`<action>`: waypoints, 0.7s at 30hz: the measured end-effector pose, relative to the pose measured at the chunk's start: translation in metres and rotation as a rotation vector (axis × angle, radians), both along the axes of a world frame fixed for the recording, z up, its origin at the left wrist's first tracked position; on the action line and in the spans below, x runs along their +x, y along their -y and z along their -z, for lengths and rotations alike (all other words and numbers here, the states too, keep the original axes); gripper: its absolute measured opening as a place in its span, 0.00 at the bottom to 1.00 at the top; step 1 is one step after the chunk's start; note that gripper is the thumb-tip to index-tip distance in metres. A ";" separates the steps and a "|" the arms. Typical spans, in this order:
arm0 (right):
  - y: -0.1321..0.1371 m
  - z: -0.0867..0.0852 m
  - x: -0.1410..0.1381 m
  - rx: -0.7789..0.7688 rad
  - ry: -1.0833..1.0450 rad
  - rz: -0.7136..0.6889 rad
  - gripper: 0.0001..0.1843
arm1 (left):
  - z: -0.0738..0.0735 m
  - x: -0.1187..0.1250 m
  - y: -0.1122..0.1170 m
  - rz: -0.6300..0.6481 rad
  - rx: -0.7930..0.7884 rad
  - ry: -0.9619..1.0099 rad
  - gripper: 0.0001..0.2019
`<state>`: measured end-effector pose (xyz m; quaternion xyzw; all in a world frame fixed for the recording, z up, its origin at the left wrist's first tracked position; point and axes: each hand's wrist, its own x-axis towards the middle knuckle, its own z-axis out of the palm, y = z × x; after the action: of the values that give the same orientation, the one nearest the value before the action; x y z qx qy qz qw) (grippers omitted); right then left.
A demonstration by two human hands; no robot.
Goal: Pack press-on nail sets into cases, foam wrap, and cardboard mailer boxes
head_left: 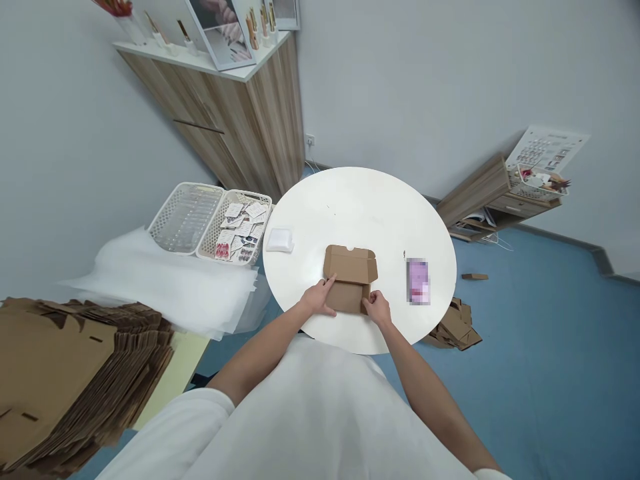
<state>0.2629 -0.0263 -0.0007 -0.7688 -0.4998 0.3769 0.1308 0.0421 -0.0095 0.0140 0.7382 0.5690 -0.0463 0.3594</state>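
A small brown cardboard box (pixel 345 297) lies on the white round table (pixel 350 200), its lid flap folded back on the far side. My left hand (pixel 319 298) holds the box's left side, thumb and forefinger spread along that edge. At the right end, my right hand (pixel 377 308) pinches the short side wall, with the fingers closed on the cardboard. The tray part of the box is open towards me, and I see nothing inside it.
A white folded packet (pixel 280 240) lies at the table's left, a blurred purple item (pixel 419 281) at its right. White baskets (pixel 235 227) with cards, foam sheets (pixel 175 280) and stacked flat cardboard (pixel 60 373) stand to the left. More cardboard (pixel 457 325) sits right, below the table edge.
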 end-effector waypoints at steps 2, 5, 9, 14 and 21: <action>-0.003 0.001 0.001 -0.012 0.019 -0.010 0.05 | 0.001 0.000 0.001 0.006 -0.003 0.008 0.59; -0.003 0.003 0.001 -0.029 0.024 -0.028 0.05 | 0.002 -0.001 0.001 0.021 -0.023 0.005 0.59; -0.002 0.008 0.001 -0.029 0.023 -0.045 0.07 | 0.003 -0.001 0.001 0.024 -0.036 0.007 0.60; 0.000 0.012 0.002 -0.009 0.042 -0.038 0.07 | 0.004 0.002 -0.001 0.025 -0.038 0.056 0.61; 0.000 0.006 0.012 0.001 0.077 0.014 0.06 | 0.002 0.017 -0.011 0.037 -0.047 0.037 0.62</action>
<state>0.2745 -0.0262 -0.0071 -0.7862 -0.4991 0.3460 0.1145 0.0596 0.0013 0.0122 0.7405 0.5473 -0.0526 0.3864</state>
